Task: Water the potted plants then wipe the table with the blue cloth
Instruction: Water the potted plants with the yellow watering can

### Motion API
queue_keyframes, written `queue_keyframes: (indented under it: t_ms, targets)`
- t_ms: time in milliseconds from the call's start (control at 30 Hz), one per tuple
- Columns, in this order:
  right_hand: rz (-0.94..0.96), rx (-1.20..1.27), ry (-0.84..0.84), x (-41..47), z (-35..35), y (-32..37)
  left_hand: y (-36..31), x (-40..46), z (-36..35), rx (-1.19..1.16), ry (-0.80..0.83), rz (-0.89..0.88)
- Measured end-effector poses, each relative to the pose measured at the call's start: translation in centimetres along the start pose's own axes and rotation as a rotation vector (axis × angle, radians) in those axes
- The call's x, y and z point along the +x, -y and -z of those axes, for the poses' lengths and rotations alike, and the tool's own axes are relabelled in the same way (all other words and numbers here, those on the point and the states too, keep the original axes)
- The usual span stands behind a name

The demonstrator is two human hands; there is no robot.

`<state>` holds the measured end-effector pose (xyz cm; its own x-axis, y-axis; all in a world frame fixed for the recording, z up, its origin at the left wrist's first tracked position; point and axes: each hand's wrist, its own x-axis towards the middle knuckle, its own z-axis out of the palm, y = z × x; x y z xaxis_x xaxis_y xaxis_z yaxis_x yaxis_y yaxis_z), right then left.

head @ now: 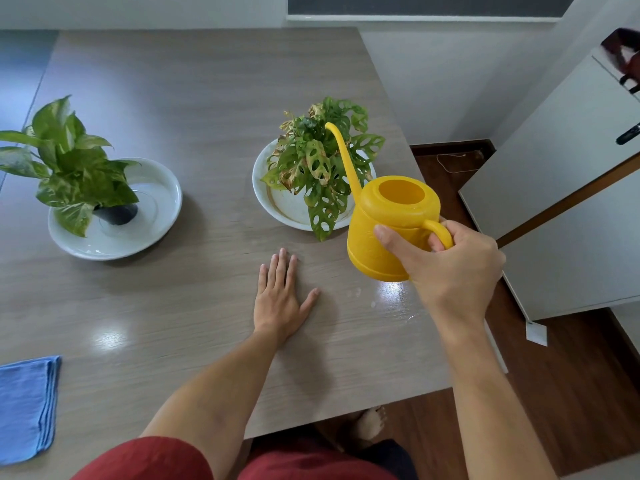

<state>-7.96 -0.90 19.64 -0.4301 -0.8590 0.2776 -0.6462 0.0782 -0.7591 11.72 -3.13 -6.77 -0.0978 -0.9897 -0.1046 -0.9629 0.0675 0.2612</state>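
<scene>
My right hand grips the handle of a yellow watering can, held above the table with its long spout tip over the holey-leaved plant. That plant stands in a white dish at the table's right side. A second plant with variegated green leaves sits in a black pot in another white dish on the left. My left hand lies flat on the table, fingers spread, holding nothing. The folded blue cloth lies at the near left edge.
The grey wood-grain table has a few water drops and a wet sheen near its right edge. A white door stands open on the right over brown floor. My bare foot shows under the table's front edge.
</scene>
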Motion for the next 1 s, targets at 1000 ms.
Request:
queue_keyframes:
  t_ms: [1000]
  targets:
    - [-0.017, -0.044, -0.03, 3.0, -1.0, 0.5, 0.0, 0.0, 0.2, 0.004, 0.025, 0.004]
